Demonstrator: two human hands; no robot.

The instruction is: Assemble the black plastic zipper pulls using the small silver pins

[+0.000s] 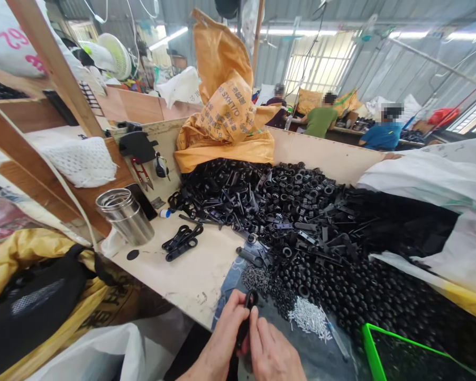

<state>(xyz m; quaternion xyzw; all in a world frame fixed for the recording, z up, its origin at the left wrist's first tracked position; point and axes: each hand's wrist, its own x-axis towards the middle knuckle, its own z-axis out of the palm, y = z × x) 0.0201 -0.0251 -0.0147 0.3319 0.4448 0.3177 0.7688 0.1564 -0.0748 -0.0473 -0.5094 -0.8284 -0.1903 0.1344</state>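
Note:
My left hand point(224, 336) and my right hand point(275, 352) meet at the table's front edge. Between them they grip a black plastic part point(251, 300) with a ring-shaped end, its lower portion hidden by my fingers. My right thumb presses against its side. Just beyond lie piles of tiny dark pieces point(257, 278) and silver pins point(309, 318). A slim tool with a clear handle point(339, 341) rests right of the pins. To the left sits a small stack of black ring-ended parts point(182, 242).
A large heap of black plastic parts point(262, 196) fills the back, with black balls point(325, 286) at right. A green-rimmed tray point(375, 352) stands front right. A steel flask point(126, 217) is at left. An orange sack point(226, 116) stands behind; several people sit farther off.

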